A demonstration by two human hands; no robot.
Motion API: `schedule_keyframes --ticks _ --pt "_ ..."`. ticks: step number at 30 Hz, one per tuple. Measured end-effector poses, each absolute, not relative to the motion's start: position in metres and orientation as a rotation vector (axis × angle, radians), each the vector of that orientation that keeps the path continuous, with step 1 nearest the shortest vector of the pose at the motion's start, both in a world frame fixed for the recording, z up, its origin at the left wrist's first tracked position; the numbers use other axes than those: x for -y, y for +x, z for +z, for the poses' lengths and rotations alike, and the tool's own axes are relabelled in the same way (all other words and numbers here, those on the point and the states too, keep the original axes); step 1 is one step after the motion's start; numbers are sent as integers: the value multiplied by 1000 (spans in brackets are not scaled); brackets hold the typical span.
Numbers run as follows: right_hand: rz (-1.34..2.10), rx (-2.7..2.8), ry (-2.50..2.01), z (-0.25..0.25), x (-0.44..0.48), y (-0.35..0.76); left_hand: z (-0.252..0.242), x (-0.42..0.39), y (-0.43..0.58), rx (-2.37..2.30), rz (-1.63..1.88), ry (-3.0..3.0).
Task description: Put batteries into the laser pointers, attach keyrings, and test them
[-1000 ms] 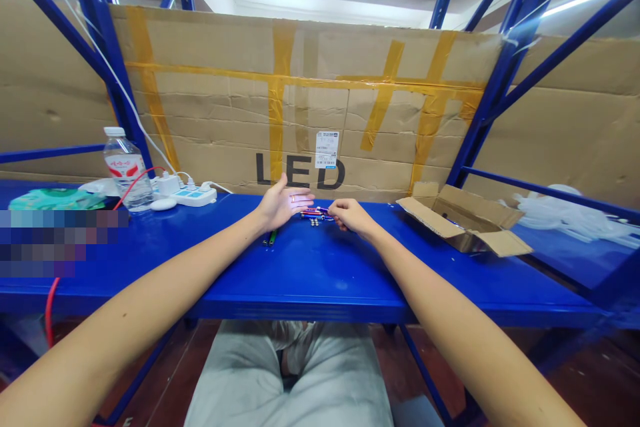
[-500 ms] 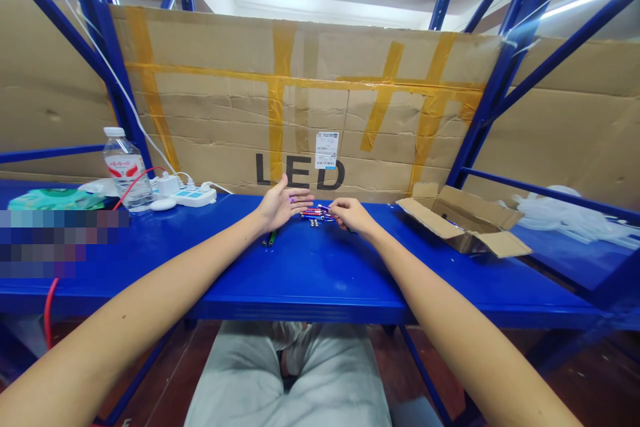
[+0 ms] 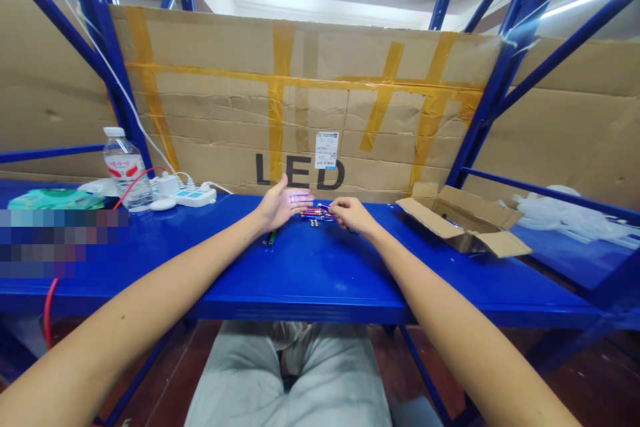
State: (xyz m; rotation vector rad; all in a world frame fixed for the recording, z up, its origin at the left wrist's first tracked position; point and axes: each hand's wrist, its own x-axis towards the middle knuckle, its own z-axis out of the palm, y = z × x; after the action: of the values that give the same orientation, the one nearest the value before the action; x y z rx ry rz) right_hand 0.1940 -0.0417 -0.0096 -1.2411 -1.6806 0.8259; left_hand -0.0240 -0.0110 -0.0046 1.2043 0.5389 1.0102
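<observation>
My left hand [image 3: 281,208] is open, palm turned inward and fingers stretched to the right, beside a small pile of shiny red, blue and purple metal tubes [image 3: 311,213] on the blue table. A tiny bright spot shows at its fingers; I cannot make out what it is. My right hand [image 3: 350,213] is closed in a pinch at the pile's right side, on a slim purple metal tube [image 3: 324,207] with a silvery end. Several small silver pieces [image 3: 314,222] lie just in front of the pile. A green tube [image 3: 272,237] rests below my left wrist.
An opened cardboard box [image 3: 463,220] stands to the right, with white plastic wrap [image 3: 565,213] beyond. At the left are a water bottle [image 3: 127,170], a white power strip [image 3: 193,196], a red cable [image 3: 49,313] and a green packet [image 3: 55,200]. A cardboard wall [image 3: 225,120] closes the back.
Both hands stay almost in place. The purple glint at my left fingers has turned into a small pale one, and the purple tube at my right fingertips has shifted slightly.
</observation>
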Motion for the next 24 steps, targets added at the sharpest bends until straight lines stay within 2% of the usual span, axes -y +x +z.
schedule_keyframes --ticks 24 --pt "777 1698 -1258 -8 44 192 -7 9 -24 -552 1015 1216"
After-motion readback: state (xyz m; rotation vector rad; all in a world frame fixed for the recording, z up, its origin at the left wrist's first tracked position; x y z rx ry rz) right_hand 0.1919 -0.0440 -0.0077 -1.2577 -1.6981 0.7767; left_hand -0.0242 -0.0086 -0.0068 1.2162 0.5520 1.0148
